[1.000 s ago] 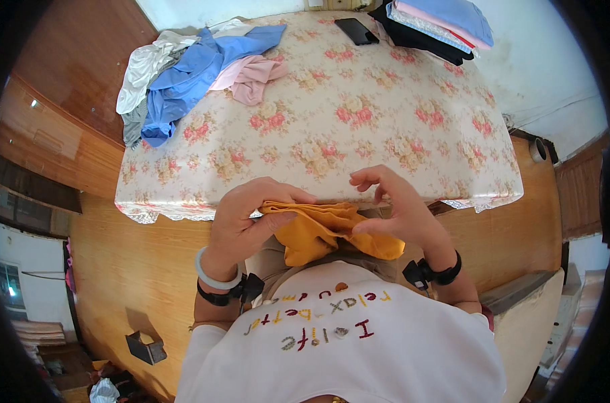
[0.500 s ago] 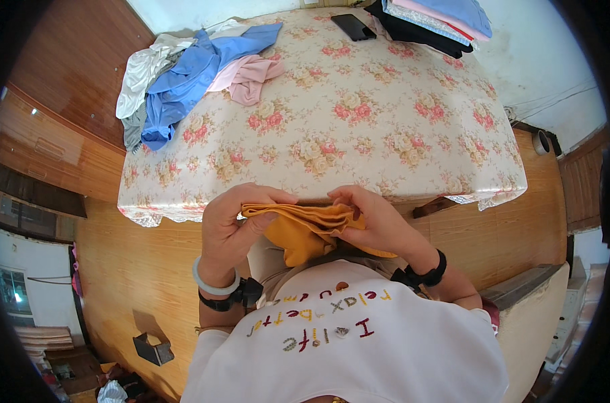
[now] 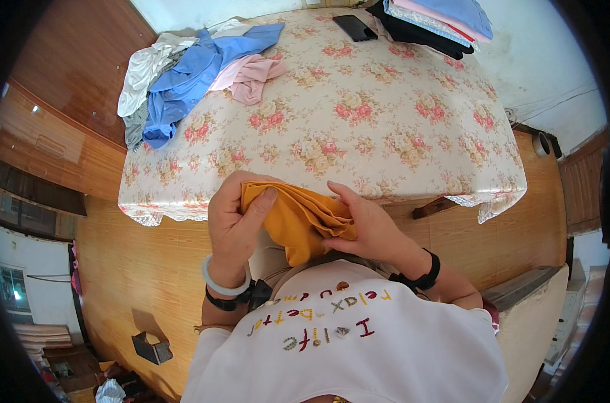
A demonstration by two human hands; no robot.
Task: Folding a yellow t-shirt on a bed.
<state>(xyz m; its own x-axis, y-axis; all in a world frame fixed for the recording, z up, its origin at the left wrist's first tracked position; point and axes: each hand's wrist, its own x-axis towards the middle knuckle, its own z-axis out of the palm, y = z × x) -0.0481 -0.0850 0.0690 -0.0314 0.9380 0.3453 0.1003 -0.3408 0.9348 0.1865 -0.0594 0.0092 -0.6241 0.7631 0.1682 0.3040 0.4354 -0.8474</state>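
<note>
Between my hands, above my lap and in front of the table's near edge, is a folded mustard-yellow cloth garment (image 3: 288, 218); its exact kind does not show. My left hand (image 3: 234, 211) grips its left end, thumb lying on top and the fingers hidden behind the fabric. At the garment's right end, my right hand (image 3: 365, 221) holds the layered edges, with the index finger raised off the fabric and the thumb side low against it. Several fabric layers fan slightly apart toward the right hand.
A table with a floral cloth (image 3: 352, 148) stands ahead. Rumpled clothes, including a blue garment (image 3: 191, 80) and a pink one (image 3: 248, 80), lie at its far left. A black phone (image 3: 355, 28) and a folded clothes stack (image 3: 432, 27) are at the back. A small dark box (image 3: 152, 348) sits on the floor.
The yellow garment has tilted, its left end rising with my left hand and its flat face turning toward me. My right hand has opened somewhat and shifted slightly along the edge.
</note>
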